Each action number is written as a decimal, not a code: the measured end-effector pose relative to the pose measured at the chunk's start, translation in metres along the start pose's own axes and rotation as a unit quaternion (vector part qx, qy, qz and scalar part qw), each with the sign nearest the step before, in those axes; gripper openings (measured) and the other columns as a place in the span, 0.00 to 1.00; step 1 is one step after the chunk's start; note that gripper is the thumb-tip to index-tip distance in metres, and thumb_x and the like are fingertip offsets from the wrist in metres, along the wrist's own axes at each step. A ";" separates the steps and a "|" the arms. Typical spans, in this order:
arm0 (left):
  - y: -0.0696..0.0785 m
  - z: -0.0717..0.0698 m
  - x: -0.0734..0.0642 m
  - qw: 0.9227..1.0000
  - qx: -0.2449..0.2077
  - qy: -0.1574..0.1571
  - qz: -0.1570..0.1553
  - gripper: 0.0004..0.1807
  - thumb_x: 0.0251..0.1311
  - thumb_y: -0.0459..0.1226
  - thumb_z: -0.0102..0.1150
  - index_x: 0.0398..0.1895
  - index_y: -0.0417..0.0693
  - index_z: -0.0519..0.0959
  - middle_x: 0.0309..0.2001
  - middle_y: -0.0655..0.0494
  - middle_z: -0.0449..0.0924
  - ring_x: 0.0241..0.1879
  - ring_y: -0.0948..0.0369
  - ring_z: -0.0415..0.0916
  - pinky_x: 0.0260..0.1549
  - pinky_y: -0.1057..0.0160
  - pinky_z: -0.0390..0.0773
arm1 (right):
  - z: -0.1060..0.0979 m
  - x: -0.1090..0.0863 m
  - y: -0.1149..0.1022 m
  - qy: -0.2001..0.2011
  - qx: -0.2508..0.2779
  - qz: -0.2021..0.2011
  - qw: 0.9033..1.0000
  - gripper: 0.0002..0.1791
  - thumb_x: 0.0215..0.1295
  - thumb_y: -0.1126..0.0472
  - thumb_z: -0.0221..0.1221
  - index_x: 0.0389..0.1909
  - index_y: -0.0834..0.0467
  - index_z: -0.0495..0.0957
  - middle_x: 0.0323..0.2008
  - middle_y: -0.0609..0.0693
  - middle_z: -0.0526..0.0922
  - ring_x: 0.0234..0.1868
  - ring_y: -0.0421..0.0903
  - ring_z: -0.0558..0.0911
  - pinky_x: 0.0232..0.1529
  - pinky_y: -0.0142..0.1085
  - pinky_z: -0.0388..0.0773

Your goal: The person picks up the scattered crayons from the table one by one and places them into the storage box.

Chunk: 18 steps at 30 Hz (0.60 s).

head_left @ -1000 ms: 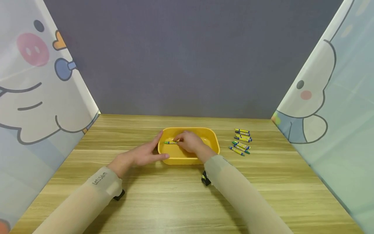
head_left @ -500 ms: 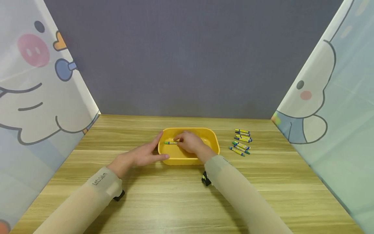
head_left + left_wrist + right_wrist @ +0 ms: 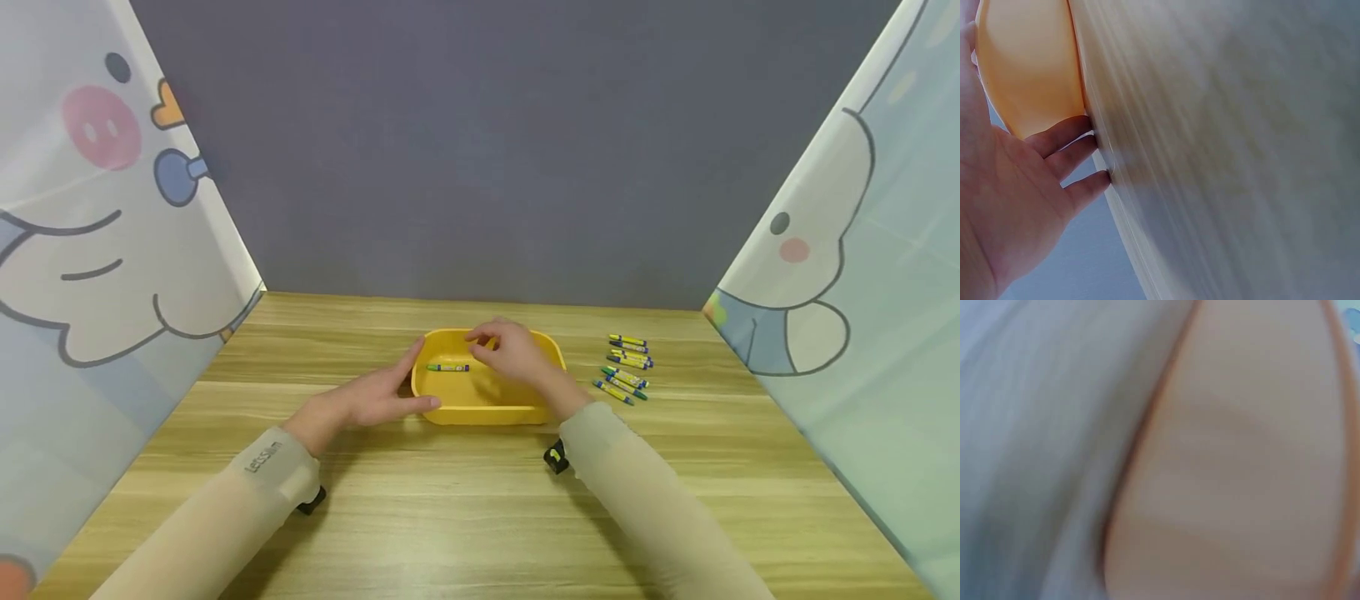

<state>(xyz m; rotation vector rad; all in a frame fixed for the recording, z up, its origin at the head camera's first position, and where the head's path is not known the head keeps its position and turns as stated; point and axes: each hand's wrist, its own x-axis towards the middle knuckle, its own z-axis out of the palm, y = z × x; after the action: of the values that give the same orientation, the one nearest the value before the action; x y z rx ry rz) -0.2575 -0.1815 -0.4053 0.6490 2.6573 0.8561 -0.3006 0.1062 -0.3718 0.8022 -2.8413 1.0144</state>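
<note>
A yellow plastic box [image 3: 487, 416] stands on the wooden table in the head view. Inside it lies one crayon [image 3: 448, 367] with a green tip and blue bands. At the box's left end rests my left hand [image 3: 369, 401], thumb on the front rim and straight fingers along the outer wall. The left wrist view shows those fingers [image 3: 1060, 137] against the box and near the tabletop. My right hand [image 3: 517, 354] hovers above the box's right half, fingers loosely bent, nothing visible between them. The right wrist view shows only the blurred box wall [image 3: 1241, 444].
Several crayons [image 3: 628, 380] lie in a loose column on the table to the right of the box. A dark grey panel [image 3: 480, 150] stands behind the table. Cartoon-printed sheets hang on the left [image 3: 75, 250] and right [image 3: 885, 292].
My right hand has let go of the crayon and moved up and to the right. The crayon stays in the box, now fully visible. My left hand stays at the box; the head view shifts slightly.
</note>
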 end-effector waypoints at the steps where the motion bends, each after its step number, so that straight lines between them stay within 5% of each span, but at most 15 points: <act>1: 0.001 0.000 0.000 1.000 -0.002 0.000 0.000 0.66 0.70 0.72 0.59 0.92 0.59 0.28 0.87 0.39 0.57 0.80 0.42 0.68 0.79 0.37 0.67 | -0.007 -0.004 0.004 0.004 0.004 -0.002 1.000 0.16 0.81 0.55 0.63 0.60 0.58 0.89 0.51 0.52 0.88 0.42 0.47 0.81 0.47 0.41 0.81; 12: 0.004 -0.001 0.001 1.000 0.012 -0.008 -0.008 0.67 0.70 0.73 0.57 0.92 0.59 0.26 0.87 0.35 0.54 0.81 0.39 0.66 0.79 0.35 0.65 | -0.090 -0.066 0.079 0.017 -0.014 0.059 0.998 0.16 0.83 0.54 0.62 0.62 0.56 0.88 0.57 0.57 0.88 0.36 0.49 0.79 0.37 0.41 0.78; 18: 0.005 0.000 -0.001 1.000 0.003 -0.014 -0.012 0.67 0.70 0.73 0.58 0.91 0.60 0.25 0.88 0.38 0.54 0.81 0.41 0.66 0.80 0.36 0.65 | -0.119 -0.101 0.133 -0.001 -0.039 0.079 0.996 0.16 0.83 0.59 0.61 0.61 0.63 0.87 0.57 0.62 0.88 0.46 0.49 0.82 0.46 0.42 0.80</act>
<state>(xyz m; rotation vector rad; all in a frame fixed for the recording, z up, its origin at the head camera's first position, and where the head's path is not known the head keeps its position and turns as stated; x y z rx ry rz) -0.2552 -0.1787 -0.4021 0.6238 2.6391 0.8261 -0.2942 0.3112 -0.3749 0.5823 -2.9646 0.9104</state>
